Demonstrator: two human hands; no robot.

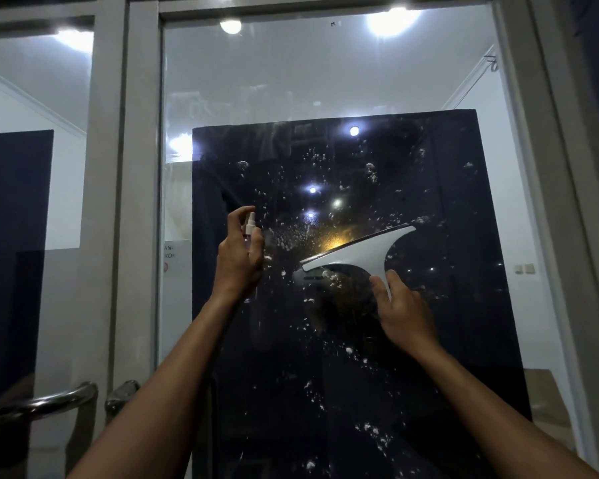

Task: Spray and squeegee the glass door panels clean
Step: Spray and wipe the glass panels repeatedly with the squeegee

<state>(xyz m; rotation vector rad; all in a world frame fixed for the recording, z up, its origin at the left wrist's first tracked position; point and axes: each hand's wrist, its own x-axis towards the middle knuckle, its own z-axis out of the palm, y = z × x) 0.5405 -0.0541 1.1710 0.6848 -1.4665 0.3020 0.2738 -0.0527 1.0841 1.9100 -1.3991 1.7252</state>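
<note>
Glass door panel [325, 81] foam-speckled, white squeegee [357, 252] against it.

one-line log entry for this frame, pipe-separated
left hand: spray bottle aimed at glass panel | right hand: squeegee, blade tilted | foam droplets on glass | phase: spraying

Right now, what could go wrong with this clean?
1. The squeegee is pinched only at its handle tip by the right hand, so it may slip or tilt and streak.
2. Foam spots run low down the glass; they may dry or drip before wiping.
</note>
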